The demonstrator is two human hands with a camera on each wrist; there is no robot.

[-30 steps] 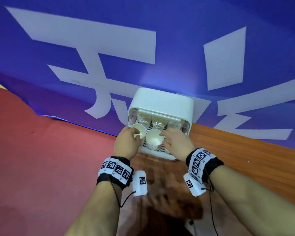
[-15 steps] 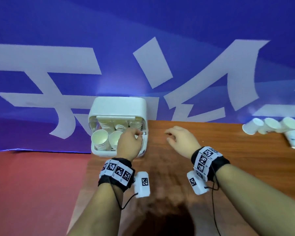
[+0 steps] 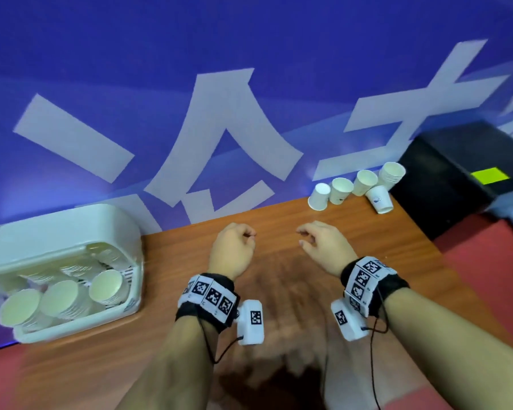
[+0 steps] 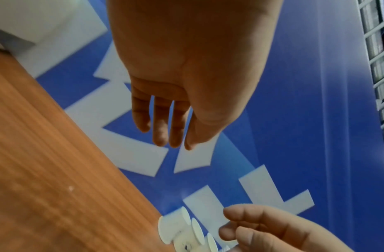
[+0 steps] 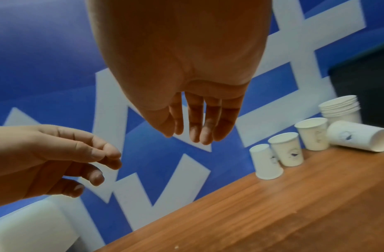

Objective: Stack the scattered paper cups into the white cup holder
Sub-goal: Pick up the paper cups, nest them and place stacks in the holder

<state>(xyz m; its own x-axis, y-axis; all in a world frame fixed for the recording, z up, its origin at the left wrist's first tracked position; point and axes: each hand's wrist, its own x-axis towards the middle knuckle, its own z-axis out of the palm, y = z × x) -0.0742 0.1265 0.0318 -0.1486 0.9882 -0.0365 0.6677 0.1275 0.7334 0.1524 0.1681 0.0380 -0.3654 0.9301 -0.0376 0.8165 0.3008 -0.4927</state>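
The white cup holder [image 3: 62, 232] stands at the table's left end, with three stacks of paper cups [image 3: 60, 297] lying in its open front. Several loose paper cups [image 3: 342, 189] stand at the back right by the wall, one short stack [image 3: 393, 174] among them and one cup [image 3: 379, 198] tipped on its side. My left hand [image 3: 243, 241] and right hand [image 3: 308, 239] hover side by side over mid-table, between holder and cups. Both hold nothing; their fingers hang loosely curled in the left wrist view [image 4: 165, 133] and the right wrist view [image 5: 193, 129].
A black box [image 3: 456, 173] with a yellow-green label sits just right of the cups, past the table's right end. A blue banner [image 3: 249, 84] with white characters runs behind the wooden table [image 3: 279, 291]. Red floor [image 3: 0, 380] lies around it.
Both hands left the cup holder and moved right over the table, empty. The cup my left hand held now lies in the holder. The head view swung right, bringing the loose cups in.
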